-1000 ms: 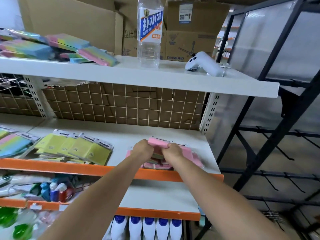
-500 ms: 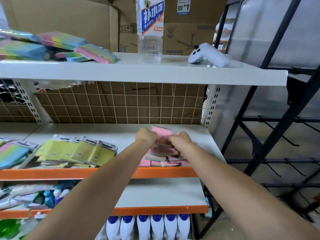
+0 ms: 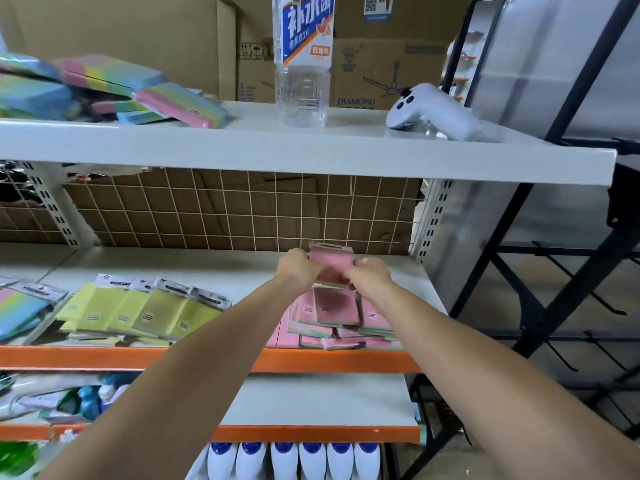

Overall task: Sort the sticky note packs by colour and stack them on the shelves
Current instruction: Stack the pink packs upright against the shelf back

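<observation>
1. a pink pack (image 3: pixel 331 268) of sticky notes is held up between both hands, above the right end of the middle shelf (image 3: pixel 214 265).
2. the left hand (image 3: pixel 298 268) is curled on the pack's left edge and the right hand (image 3: pixel 370 276) on its right edge; the hands are close together, the pack clamped between them.
3. the pack is tilted upright, its long axis running up and away, hanger tab at the top.
4. the pink pile (image 3: pixel 341 320) lies directly below and slightly nearer than the held pack (just under the wrists), so the coming move is judged to be a short lowering onto it.
5. both hands are equally near the pile; yellow packs (image 3: pixel 145 311) lie well apart to the left.
</observation>
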`<action>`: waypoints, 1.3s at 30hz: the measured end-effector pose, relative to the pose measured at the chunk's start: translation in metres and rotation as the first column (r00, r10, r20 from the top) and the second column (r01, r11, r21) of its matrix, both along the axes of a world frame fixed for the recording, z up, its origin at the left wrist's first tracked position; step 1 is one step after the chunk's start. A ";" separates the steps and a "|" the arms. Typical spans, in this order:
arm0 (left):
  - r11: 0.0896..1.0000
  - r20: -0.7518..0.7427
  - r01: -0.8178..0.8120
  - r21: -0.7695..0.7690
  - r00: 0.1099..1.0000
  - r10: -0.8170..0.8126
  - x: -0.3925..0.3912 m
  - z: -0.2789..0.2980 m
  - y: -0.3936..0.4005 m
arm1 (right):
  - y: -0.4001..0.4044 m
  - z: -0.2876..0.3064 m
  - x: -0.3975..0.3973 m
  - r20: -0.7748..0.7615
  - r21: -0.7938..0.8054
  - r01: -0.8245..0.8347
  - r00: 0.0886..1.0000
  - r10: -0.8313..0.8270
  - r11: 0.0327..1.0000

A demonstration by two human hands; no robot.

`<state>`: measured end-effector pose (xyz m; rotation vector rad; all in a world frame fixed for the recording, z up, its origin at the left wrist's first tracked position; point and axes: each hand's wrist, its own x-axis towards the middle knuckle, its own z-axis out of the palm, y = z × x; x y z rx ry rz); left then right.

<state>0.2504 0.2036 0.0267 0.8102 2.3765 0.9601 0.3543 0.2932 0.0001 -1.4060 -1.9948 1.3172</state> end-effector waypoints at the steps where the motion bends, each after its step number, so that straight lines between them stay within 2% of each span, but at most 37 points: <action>1: 1.000 0.007 -0.010 0.006 1.000 0.010 -0.001 -0.001 0.004 | 0.004 0.000 -0.002 0.009 0.000 -0.008 1.000 0.008 1.000; 11: 0.997 0.084 -0.081 -0.006 0.993 0.082 -0.011 -0.010 0.035 | 0.032 -0.006 -0.021 0.059 0.009 0.011 0.998 -0.011 1.000; 13: 0.999 0.089 -0.031 -0.034 0.995 0.034 -0.019 -0.015 0.042 | 0.037 -0.011 -0.029 0.068 0.025 -0.011 0.998 0.009 1.000; 15: 1.000 0.146 0.004 0.017 0.989 -0.006 -0.028 -0.023 0.053 | 0.044 -0.015 -0.036 0.082 0.031 -0.056 0.995 0.054 0.998; 18: 0.999 0.079 0.037 -0.009 0.996 -0.037 -0.034 -0.028 0.059 | 0.056 -0.025 -0.048 0.059 0.007 -0.139 0.989 0.139 0.990; 22: 0.986 0.206 0.151 0.073 0.965 -0.163 -0.047 -0.035 0.064 | 0.072 -0.040 -0.060 0.022 -0.074 -0.199 0.979 0.201 0.977; 26: 0.953 0.263 0.276 0.129 0.917 -0.301 -0.071 -0.055 0.077 | 0.086 -0.044 -0.065 0.091 -0.034 -0.304 0.948 0.306 0.952; 29: 0.952 0.255 0.285 0.110 0.918 -0.304 -0.083 -0.073 0.091 | 0.095 -0.051 -0.075 0.062 -0.024 -0.346 0.936 0.347 0.938; 34: 0.950 0.305 0.285 0.127 0.900 -0.311 -0.106 -0.101 0.108 | 0.103 -0.063 -0.079 0.155 -0.033 -0.360 0.920 0.361 0.932; 39: 0.954 0.338 0.275 0.121 0.892 -0.300 -0.114 -0.108 0.112 | 0.102 -0.058 -0.076 0.163 -0.085 -0.403 0.897 0.411 0.911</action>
